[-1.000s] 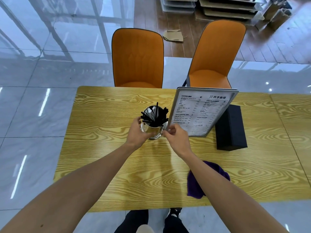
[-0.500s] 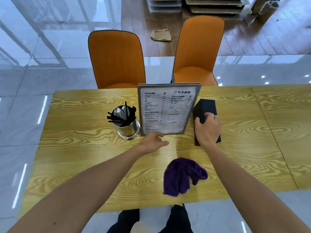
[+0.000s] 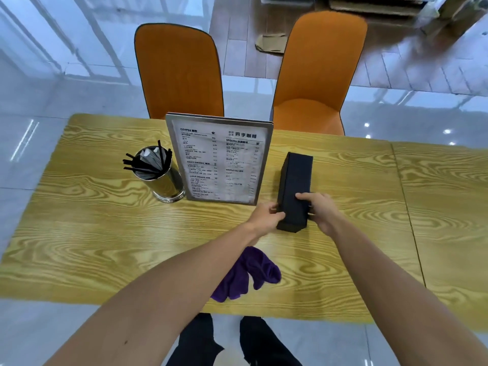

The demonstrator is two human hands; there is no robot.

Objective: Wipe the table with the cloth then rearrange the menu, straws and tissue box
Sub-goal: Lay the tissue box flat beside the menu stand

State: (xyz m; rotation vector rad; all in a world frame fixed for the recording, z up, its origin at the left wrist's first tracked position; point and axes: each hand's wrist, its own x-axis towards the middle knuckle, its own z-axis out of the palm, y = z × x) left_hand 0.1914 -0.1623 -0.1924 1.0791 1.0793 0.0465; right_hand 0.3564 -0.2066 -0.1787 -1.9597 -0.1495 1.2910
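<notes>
A black tissue box lies lengthwise on the wooden table, right of the upright menu stand. My left hand grips the box's near left side and my right hand grips its near right side. A shiny metal cup of black straws stands just left of the menu. The crumpled purple cloth lies near the table's front edge, partly under my left forearm.
Two orange chairs stand behind the table's far edge. A seam splits the tabletop at the right. Glossy tiled floor surrounds the table; my feet show below the front edge.
My left hand left the menu's base and moved right onto the tissue box. My right hand slid to the box's near right side. The menu and straw cup stand still.
</notes>
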